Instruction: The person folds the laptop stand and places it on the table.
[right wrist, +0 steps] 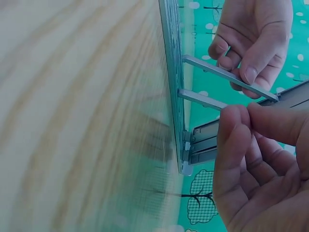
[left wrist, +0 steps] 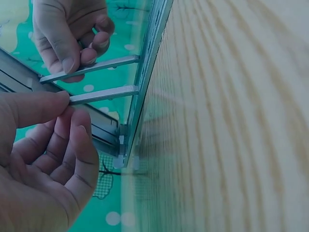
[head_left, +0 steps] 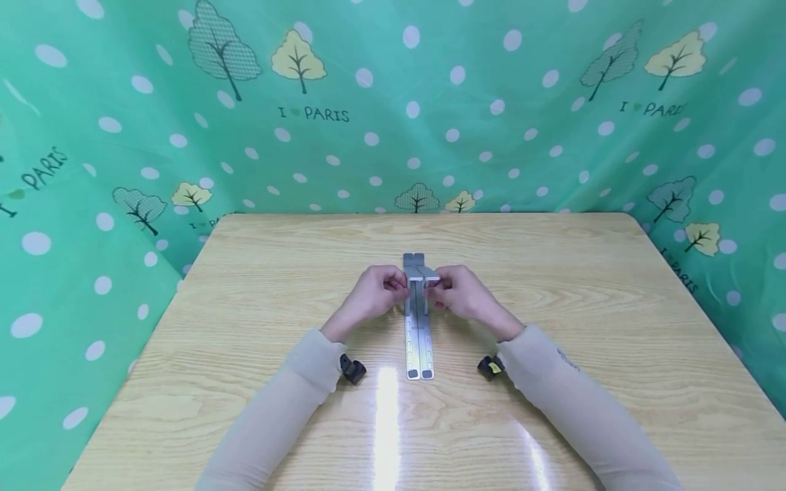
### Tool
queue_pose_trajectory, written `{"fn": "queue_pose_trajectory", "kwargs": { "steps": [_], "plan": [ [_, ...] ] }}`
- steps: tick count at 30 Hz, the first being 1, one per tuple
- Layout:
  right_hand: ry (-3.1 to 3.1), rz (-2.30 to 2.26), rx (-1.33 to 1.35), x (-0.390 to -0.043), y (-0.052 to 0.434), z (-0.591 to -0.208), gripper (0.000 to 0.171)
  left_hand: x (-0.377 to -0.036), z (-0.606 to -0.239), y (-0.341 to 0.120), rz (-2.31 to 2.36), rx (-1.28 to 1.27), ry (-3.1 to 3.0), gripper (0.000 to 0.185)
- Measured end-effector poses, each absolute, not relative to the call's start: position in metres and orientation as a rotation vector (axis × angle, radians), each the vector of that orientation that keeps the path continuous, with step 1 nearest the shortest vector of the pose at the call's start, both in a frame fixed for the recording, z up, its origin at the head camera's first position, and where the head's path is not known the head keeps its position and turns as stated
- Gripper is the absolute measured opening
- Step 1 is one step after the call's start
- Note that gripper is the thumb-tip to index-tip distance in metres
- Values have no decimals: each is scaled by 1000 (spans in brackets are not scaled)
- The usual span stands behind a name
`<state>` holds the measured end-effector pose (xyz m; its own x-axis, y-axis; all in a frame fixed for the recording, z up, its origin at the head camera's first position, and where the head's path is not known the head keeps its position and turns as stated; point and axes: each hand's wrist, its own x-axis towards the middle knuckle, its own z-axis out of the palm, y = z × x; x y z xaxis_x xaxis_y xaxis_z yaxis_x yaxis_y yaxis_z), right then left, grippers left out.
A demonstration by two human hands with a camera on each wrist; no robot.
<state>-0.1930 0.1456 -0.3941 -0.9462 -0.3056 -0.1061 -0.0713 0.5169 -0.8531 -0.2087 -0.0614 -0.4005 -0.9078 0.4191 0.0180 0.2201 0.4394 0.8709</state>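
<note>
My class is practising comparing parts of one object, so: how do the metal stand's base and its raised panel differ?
Pose: the base lies flat on the table; the raised panel slopes up from the base's far end.
Markings: the base's near end has two dark patches; the raised panel's near edge looks bright and plain.
Shared: both are grey, and two struts run between them.

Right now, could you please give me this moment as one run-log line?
left hand: pinches left strut | right hand: pinches right strut | metal stand: on table, upper section angled up
</note>
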Motion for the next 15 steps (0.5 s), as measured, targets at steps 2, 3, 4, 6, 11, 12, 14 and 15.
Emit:
{"fn": "queue_pose_trajectory", "kwargs": {
  "steps": [2, 3, 4, 6, 11, 12, 14, 15],
  "plan": [
    [2535, -1393, -321, -192, 145, -394, 5, -209, -400, -61, 1462, 560, 2497, 6],
    [2542, -1392, -324, -192, 144, -394, 4, -209, -400, -61, 1465, 557, 2498, 6],
    [2552, -1389, -323, -192, 144, -395, 4, -209, -399, -61, 1467, 556, 2502, 6],
    [2569, -1391, -327, -192, 143, -395, 5, -209, -399, -61, 1472, 551, 2508, 5],
    [2635, -1387, -338, -193, 141, -394, 6, -211, -398, -60, 1471, 531, 2543, 5],
    [2644, -1389, -336, -193, 140, -394, 5, -212, -398, -59, 1470, 525, 2554, 5],
    [2658, -1390, -331, -193, 140, -393, 5, -212, -397, -59, 1465, 521, 2583, 6],
    [2662, -1393, -326, -193, 139, -393, 5, -213, -397, -58, 1462, 521, 2597, 6]
  ]
}}
